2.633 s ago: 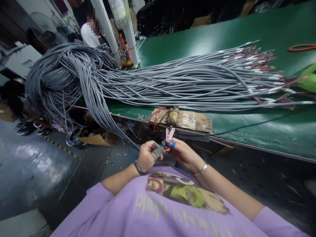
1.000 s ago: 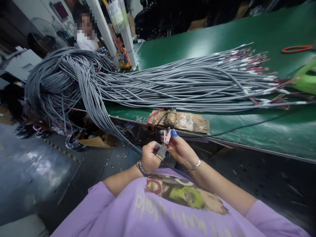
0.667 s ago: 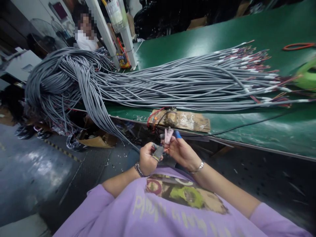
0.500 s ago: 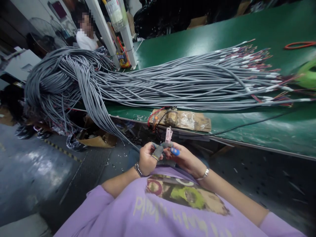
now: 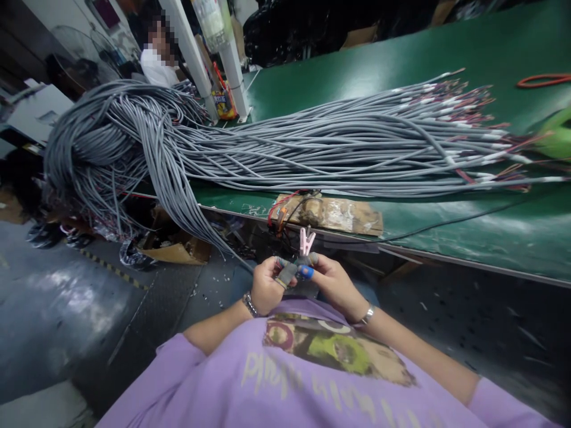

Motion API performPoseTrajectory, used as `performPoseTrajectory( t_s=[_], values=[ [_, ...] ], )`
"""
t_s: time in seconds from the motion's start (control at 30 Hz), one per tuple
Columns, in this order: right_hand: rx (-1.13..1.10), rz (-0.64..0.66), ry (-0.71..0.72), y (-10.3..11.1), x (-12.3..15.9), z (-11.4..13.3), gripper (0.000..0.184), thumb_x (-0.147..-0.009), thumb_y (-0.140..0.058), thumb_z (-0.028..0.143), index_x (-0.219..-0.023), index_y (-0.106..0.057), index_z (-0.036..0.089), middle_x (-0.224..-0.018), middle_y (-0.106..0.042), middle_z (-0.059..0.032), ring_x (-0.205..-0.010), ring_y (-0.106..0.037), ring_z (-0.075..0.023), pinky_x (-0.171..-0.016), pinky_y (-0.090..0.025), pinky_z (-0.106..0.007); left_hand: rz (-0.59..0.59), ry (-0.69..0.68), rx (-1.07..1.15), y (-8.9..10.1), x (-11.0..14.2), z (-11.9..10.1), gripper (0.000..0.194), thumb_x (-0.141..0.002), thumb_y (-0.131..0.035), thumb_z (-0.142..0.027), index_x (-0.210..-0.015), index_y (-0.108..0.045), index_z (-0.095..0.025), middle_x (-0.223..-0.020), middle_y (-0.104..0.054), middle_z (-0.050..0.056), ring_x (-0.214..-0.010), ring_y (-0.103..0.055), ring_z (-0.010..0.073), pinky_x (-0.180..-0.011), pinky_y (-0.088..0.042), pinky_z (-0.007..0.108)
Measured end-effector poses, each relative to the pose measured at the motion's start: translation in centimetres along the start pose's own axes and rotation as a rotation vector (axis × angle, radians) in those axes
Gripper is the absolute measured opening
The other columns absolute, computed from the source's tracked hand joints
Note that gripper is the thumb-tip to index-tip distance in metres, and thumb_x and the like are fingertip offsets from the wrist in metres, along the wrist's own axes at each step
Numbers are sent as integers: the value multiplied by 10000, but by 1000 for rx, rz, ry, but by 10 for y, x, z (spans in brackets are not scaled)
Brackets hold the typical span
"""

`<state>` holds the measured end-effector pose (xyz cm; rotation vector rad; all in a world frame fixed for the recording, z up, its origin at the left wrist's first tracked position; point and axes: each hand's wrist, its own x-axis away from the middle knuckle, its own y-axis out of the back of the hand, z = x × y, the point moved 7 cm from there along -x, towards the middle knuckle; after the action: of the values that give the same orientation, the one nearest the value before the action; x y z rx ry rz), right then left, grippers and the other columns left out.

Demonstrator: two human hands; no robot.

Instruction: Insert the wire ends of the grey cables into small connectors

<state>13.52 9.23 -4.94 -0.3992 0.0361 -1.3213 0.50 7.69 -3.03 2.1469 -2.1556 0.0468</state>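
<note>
My left hand, with grey finger covers, is closed on a grey cable that comes down from the bundle on the bench. My right hand has a blue cover on its thumb and a grey one on a finger. Its fingertips are pinched together against those of the left hand, and what lies between them is hidden. Just above the fingertips stands a pink clothespin; whether it is held or fixed I cannot tell.
A thick bundle of grey cables with stripped ends lies along the green bench. A wooden board with red and black wires sits at the front edge. Below stands a cardboard box. A person is at the back left.
The right thumb has shifted left and closed in on the left fingertips. The pink clothespin has turned, so its two legs now show apart. The cable bundle is as before.
</note>
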Motion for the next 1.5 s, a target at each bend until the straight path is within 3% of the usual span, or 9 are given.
performPoseTrajectory(
  t_s=[0.17, 0.33, 0.5, 0.7, 0.83, 1.0, 1.17, 1.33, 1.5],
  values=[
    [-160, 9, -133, -5, -4, -9, 375, -555, -812, 490, -586, -577, 199, -514, -513, 46, -501, -387, -98, -525, -314, -262, 39, -5, 182, -4, -1, 2, 449, -658, -714, -596, -720, -561, -179, -567, -645, -7, -522, -613, 130, -573, -527, 276],
    [-125, 13, -172, -3, -7, -12, 380, -533, -825, 470, -580, -565, 197, -488, -483, 58, -474, -373, -87, -494, -295, -253, 94, 92, 253, -8, -7, 7, 513, -481, -859, -480, -695, -502, -180, -588, -591, -52, -517, -561, 91, -541, -480, 228],
    [51, 46, -98, 1, -11, 0, 361, -503, -842, 435, -631, -612, 188, -553, -564, 46, -537, -447, -105, -528, -356, -251, 180, 128, 86, -7, -13, 9, 464, -526, -848, -414, -764, -532, -173, -607, -576, -52, -525, -521, 83, -544, -450, 215],
    [139, 120, -105, 2, -12, 9, 350, -513, -838, 408, -571, -572, 187, -525, -567, 47, -509, -444, -99, -508, -360, -245, 289, -28, -327, -6, -9, -6, 290, -750, -673, -436, -678, -659, -156, -589, -601, -18, -567, -510, 109, -559, -415, 217],
    [86, 110, -160, 4, -10, 6, 332, -523, -833, 407, -587, -592, 189, -515, -575, 43, -490, -451, -99, -496, -369, -243, 223, -41, -308, -2, -8, -11, 309, -783, -630, -442, -680, -689, -156, -617, -639, 0, -590, -534, 124, -564, -422, 219],
    [43, 102, -176, 0, -9, 1, 351, -515, -840, 425, -552, -588, 184, -468, -539, 49, -447, -410, -82, -457, -307, -233, 310, 9, -285, -7, -6, -3, 307, -716, -704, -443, -616, -670, -155, -562, -621, -6, -529, -509, 109, -514, -399, 210],
    [-17, 111, -155, -7, -8, 6, 383, -501, -843, 479, -625, -630, 185, -508, -604, 27, -485, -482, -110, -498, -340, -252, 211, 119, -55, -4, -4, 0, 426, -673, -707, -563, -578, -649, -152, -532, -626, 28, -500, -527, 116, -516, -436, 229],
    [-84, 146, -157, -12, -4, 4, 385, -553, -822, 497, -680, -623, 193, -527, -625, 16, -570, -567, -156, -597, -406, -293, 120, 72, 9, 0, -2, -2, 416, -695, -708, -547, -581, -649, -150, -545, -643, 37, -510, -541, 115, -539, -444, 236],
    [-117, 101, -176, -8, -3, -6, 368, -553, -832, 459, -676, -612, 192, -592, -657, 4, -595, -564, -149, -614, -415, -293, 62, 44, 45, 5, -1, 2, 380, -744, -684, -507, -607, -651, -153, -570, -662, 36, -517, -552, 115, -532, -437, 236]
  ],
)
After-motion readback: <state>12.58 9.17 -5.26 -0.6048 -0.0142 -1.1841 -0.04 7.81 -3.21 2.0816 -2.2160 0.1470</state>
